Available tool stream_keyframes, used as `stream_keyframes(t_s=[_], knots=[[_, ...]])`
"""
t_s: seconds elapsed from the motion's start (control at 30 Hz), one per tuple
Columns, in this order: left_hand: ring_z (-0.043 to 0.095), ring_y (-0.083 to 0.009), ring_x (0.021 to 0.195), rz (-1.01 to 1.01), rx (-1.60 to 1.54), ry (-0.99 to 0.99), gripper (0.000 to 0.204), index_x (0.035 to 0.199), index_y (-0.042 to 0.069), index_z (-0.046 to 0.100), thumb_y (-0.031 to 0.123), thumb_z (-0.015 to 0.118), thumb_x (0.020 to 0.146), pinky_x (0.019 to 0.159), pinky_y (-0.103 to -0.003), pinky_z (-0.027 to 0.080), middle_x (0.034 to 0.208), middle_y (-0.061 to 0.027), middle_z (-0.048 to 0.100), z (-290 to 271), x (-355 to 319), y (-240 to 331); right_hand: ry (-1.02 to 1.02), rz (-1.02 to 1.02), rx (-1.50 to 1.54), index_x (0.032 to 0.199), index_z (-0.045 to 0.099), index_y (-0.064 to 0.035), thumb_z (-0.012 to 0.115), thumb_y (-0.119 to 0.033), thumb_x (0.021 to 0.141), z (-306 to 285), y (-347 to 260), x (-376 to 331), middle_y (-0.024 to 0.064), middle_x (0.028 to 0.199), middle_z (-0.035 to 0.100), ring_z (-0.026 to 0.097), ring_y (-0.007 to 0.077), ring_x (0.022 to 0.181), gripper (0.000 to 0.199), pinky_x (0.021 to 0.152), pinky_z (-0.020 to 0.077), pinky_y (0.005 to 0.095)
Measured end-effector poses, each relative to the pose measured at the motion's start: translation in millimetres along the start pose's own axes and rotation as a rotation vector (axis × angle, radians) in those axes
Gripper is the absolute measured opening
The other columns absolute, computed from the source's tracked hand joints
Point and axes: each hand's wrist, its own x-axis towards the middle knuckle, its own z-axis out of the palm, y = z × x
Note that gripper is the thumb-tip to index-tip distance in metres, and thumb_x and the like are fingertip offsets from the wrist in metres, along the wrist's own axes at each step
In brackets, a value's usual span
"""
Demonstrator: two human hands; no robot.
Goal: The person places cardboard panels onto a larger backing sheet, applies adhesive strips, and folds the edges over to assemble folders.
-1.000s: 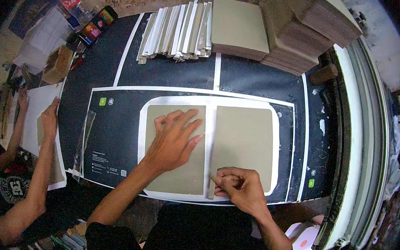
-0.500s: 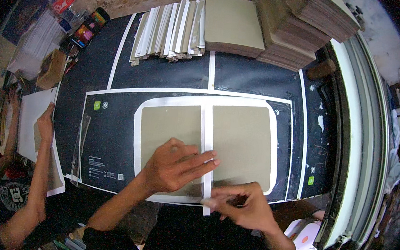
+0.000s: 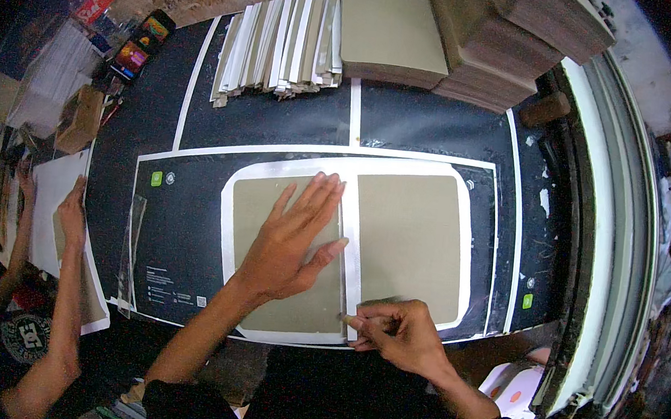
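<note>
A white sheet [image 3: 467, 261] with rounded corners lies on the dark table mat. On it rest two grey-brown boards side by side, the left board [image 3: 252, 210] and the right board [image 3: 408, 244]. A narrow white strip [image 3: 352, 279] runs near to far over the gap between them. My left hand [image 3: 288, 245] lies spread on the left board, fingertips at the strip's left edge towards its far end. At the near end, my right hand [image 3: 404, 335] pinches the strip between thumb and fingers.
Behind stand a bundle of thin strips [image 3: 282, 41] and stacked boards [image 3: 395, 31]. A phone [image 3: 141, 45] and a brown block [image 3: 82, 118] are at the left. There, a co-worker's hands [image 3: 72, 206] hold a white sheet [image 3: 47, 216]. Long pale bars [image 3: 617, 234] line the right side.
My left hand has slid away from me along the strip and flattened out. The strip's near end, which hung past the sheet's edge, now lies further in, with my right hand still on it.
</note>
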Motion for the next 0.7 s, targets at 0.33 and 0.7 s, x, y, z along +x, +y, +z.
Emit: stream_keyframes(t_s=[0.33,0.7], knots=[[0.024,-0.0295,0.154,0.009,0.138,-0.194,0.082,0.159,0.004,0.028,0.051,0.058,0.097,0.126,-0.055,0.011,0.165,-0.0131,0.031,0.8,1.7,6.3,-0.014,0.054,-0.009,0.108,0.067,0.0154,0.061,0.002,0.098,1.5,-6.4,5.7,0.0172,0.084,0.074,0.075,0.0195,0.082,0.017,0.073,0.0659,0.0295],[0.022,-0.0274,0.155,0.002,0.184,-0.208,0.079,0.159,0.005,0.026,0.055,0.047,0.102,0.127,-0.054,0.011,0.165,-0.0128,0.029,0.7,3.3,6.7,0.005,0.062,0.065,0.099,0.072,0.0098,0.071,-0.007,0.096,1.0,1.0,10.0,0.0154,0.083,0.074,0.076,0.0210,0.077,0.017,0.064,0.0637,0.0304]])
